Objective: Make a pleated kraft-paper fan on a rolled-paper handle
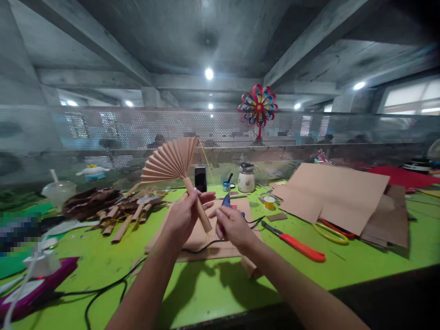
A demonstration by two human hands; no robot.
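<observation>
Rolled handle (202, 217) held in our left hand (185, 213), paper fan (172, 161) spreading left of the phone (200, 178)! Looks light, pleats crushable: handle's our safest hold. Our right hand (233, 228) curls, contents unclear.

Grey beamed ceiling (172, 32), lit lamps (209, 74), perforated partition (134, 123), bright window (412, 97), green tabletop (364, 261)

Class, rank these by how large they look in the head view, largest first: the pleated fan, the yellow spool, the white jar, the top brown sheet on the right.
1. Brown sheet
2. Pleated fan
3. White jar
4. Yellow spool
</observation>
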